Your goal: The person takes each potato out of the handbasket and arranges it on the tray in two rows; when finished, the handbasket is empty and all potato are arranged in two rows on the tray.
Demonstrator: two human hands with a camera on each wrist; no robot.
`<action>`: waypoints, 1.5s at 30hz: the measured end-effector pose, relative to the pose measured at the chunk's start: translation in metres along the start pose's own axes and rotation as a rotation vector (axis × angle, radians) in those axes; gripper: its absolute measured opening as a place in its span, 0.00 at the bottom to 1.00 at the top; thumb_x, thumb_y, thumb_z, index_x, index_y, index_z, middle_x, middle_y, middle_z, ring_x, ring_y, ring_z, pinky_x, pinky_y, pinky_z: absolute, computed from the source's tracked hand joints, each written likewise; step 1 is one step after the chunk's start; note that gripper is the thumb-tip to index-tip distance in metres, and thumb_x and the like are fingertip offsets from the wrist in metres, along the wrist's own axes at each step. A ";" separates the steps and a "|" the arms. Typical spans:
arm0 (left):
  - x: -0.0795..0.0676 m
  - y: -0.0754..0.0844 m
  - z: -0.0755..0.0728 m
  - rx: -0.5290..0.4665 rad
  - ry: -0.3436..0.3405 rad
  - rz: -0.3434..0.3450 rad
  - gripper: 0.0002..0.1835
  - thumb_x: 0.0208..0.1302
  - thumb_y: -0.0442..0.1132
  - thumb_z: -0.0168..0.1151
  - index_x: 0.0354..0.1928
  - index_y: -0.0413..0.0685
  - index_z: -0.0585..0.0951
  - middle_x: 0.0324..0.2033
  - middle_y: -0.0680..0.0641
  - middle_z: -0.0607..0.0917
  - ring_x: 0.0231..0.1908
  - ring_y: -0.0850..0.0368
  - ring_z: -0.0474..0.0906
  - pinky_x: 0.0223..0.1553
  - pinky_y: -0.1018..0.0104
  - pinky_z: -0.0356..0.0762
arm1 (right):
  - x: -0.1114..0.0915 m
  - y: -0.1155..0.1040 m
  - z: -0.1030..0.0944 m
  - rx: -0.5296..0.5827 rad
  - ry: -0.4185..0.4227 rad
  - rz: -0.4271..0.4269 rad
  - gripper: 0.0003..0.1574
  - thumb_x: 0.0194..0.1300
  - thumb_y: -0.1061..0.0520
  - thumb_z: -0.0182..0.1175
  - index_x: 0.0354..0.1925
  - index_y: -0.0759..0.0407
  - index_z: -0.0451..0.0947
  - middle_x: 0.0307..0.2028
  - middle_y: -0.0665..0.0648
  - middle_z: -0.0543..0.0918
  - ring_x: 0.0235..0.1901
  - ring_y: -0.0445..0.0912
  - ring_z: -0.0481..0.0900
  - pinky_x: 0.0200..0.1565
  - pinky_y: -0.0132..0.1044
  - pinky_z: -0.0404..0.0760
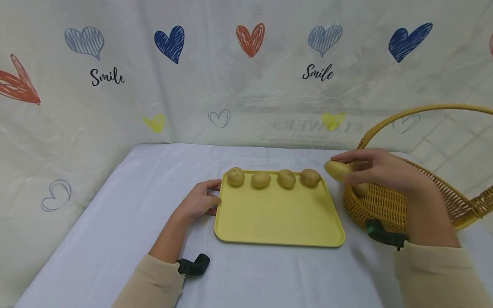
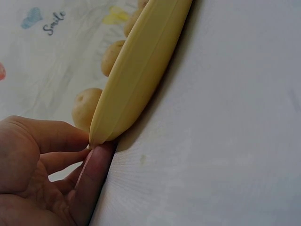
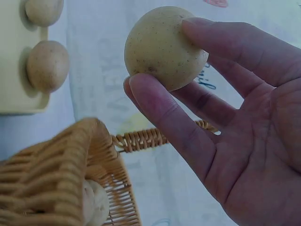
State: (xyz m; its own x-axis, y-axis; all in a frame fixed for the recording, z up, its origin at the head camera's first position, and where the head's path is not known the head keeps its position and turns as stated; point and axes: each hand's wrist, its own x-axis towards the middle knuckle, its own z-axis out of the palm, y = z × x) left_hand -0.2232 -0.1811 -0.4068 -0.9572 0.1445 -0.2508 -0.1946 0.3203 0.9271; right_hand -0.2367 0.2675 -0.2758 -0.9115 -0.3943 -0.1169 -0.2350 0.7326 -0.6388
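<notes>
In our right hand (image 1: 379, 171) we pinched a potato (image 1: 336, 170) aloft between yellow tray (image 1: 277, 218) and wicker basket (image 1: 352, 209), judging it firm, light, best held round its middle, while our left hand (image 1: 199, 199) gripped the tray's left edge.

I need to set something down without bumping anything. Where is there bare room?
The yellow tray is bare in front of its four potatoes. White cloth is free left of the left hand and before the tray's near edge. Crowded: right of the tray, where the right hand holds another potato near the basket.
</notes>
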 end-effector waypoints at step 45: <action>0.000 -0.001 -0.001 -0.019 -0.020 0.026 0.39 0.62 0.25 0.56 0.77 0.44 0.65 0.65 0.42 0.75 0.44 0.53 0.82 0.36 0.61 0.88 | 0.049 -0.051 0.066 0.178 -0.152 -0.254 0.32 0.64 0.56 0.72 0.66 0.49 0.80 0.65 0.53 0.80 0.51 0.49 0.86 0.52 0.38 0.84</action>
State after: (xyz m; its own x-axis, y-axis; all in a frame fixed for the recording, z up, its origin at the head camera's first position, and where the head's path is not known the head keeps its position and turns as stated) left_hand -0.2231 -0.1828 -0.4077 -0.9576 0.1712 -0.2318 -0.1738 0.2986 0.9384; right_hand -0.2474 0.1743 -0.2995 -0.7677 -0.6395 -0.0405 -0.3730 0.4974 -0.7832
